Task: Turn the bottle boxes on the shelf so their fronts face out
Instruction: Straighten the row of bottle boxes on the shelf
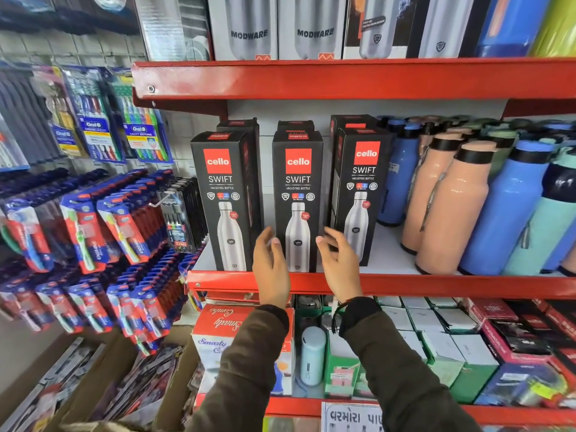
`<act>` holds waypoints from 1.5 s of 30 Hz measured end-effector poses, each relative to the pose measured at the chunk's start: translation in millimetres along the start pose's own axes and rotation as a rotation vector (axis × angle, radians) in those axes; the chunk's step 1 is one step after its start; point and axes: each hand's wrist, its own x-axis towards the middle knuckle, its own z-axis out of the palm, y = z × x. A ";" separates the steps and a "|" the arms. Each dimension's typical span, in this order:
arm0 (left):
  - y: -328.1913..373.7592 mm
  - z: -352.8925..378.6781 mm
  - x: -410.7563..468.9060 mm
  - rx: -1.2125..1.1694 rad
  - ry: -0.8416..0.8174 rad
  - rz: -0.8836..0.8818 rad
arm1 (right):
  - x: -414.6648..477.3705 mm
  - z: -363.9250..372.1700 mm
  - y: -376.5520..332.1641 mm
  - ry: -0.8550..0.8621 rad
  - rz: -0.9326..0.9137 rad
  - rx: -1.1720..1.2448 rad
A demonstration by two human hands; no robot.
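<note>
Three black "cello SWIFT" bottle boxes stand upright in a front row on the red shelf (436, 285), printed fronts facing out: the left box (223, 194), the middle box (297, 188) and the right box (361, 188). More black boxes stand behind them. My left hand (270, 269) is at the lower left edge of the middle box and my right hand (338, 263) at its lower right edge. On both hands the fingers are spread and loosely curved, flanking the box; I cannot tell if they touch it.
Loose peach bottles (448, 213) and blue bottles (505, 213) crowd the same shelf to the right. Modware boxes (249, 29) fill the shelf above. Toothbrush packs (93, 232) hang on the left wall. Small boxes and a pale flask (311, 353) sit on the shelf below.
</note>
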 end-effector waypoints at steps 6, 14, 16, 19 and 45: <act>-6.8 30.9 -47.1 0.013 0.100 0.259 | 2.1 -32.9 6.8 0.215 -0.093 0.051; 5.6 96.3 -45.1 0.059 -0.241 0.287 | 28.7 -75.7 32.5 0.273 -0.045 -0.010; 4.1 112.0 -37.6 0.060 -0.272 0.209 | 38.0 -80.1 33.1 0.210 -0.012 -0.038; -0.3 128.5 -21.6 0.061 -0.254 0.063 | 51.7 -82.1 34.2 0.105 0.047 -0.069; -6.6 110.6 -38.8 0.202 -0.137 -0.120 | 29.6 -99.2 43.9 0.029 0.042 -0.065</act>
